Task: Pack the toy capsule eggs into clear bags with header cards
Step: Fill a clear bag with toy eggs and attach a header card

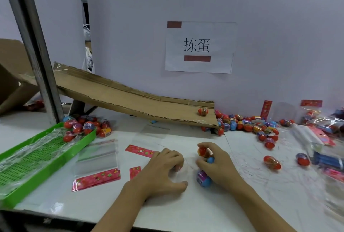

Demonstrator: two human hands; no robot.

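My right hand [216, 162] grips several capsule eggs: a red one [202, 151] at the fingertips, a blue one [210, 160] under it and a blue-purple one [203, 178] near the palm. My left hand [165, 168] pinches the mouth of a clear bag [181, 171] just left of those eggs; its pink header card [140, 150] sticks out behind the hand. Another clear bag with a pink header card [96, 164] lies flat to the left. A pile of loose eggs [247, 124] sits at the wall on the right.
A cardboard ramp [121, 99] slopes down along the wall, one egg [202, 111] at its low end. A green tray [37, 159] with plastic film sits at left, packed eggs [87, 126] behind it. Loose eggs [272, 162] and packed bags [320, 121] lie right.
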